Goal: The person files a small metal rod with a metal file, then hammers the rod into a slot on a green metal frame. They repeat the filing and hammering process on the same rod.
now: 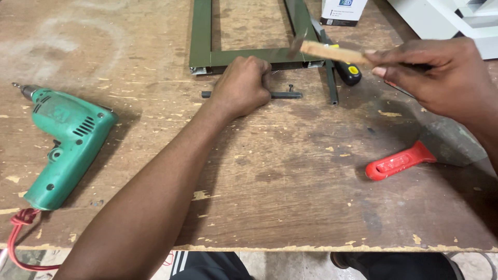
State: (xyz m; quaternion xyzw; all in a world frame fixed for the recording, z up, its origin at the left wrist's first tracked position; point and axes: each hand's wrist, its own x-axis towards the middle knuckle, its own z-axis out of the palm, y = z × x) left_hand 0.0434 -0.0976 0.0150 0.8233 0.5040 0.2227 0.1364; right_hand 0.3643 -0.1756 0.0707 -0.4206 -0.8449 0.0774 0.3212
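My left hand (239, 85) is closed around a thin dark metal bar (285, 95) that lies flat on the wooden workbench, just in front of a dark green metal frame (201, 36). My right hand (441, 78) grips a hammer by its wooden handle (332, 52); the blurred head hangs over the frame's near right corner. A small dark screw (290, 86) stands by the bar.
A green electric drill (67, 145) with a red cord lies at the left. A red-handled tool (397, 161) rests at the right. A yellow-and-black screwdriver handle (348, 72) lies by the frame. A white box (342, 11) stands at the back. The bench's chipped front edge (311, 248) runs along the bottom.
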